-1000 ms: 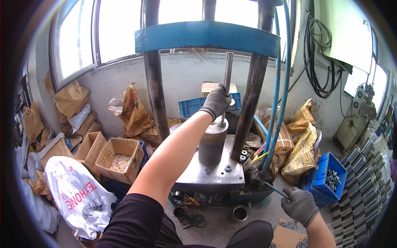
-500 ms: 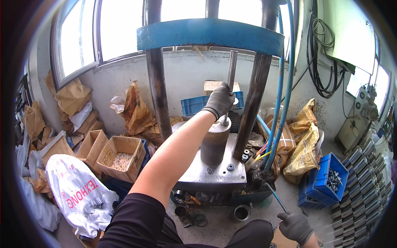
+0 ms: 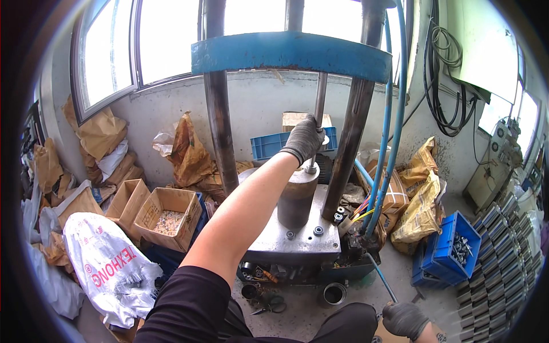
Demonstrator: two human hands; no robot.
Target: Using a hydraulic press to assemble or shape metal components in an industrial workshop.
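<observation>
My left hand (image 3: 303,140), in a grey glove, reaches up and forward and is closed around a thin vertical metal rod (image 3: 320,97). The rod comes down from the blue crossbeam (image 3: 291,54) of a press into a dark steel cylinder (image 3: 296,197). The cylinder stands on the press's grey base plate (image 3: 297,243) between two dark columns. My right hand (image 3: 405,319), also gloved, hangs low at the bottom right near the floor, fingers curled; I cannot make out anything in it.
Blue hoses (image 3: 389,143) run down the press's right side. A blue crate of metal parts (image 3: 454,251) and stacked metal pieces (image 3: 497,257) are at the right. A cardboard box of small parts (image 3: 168,217) and a white sack (image 3: 106,263) lie at the left. A round tin (image 3: 334,293) sits on the floor.
My right hand has dropped lower toward the bottom edge of the view. My left hand stays on the rod above the cylinder.
</observation>
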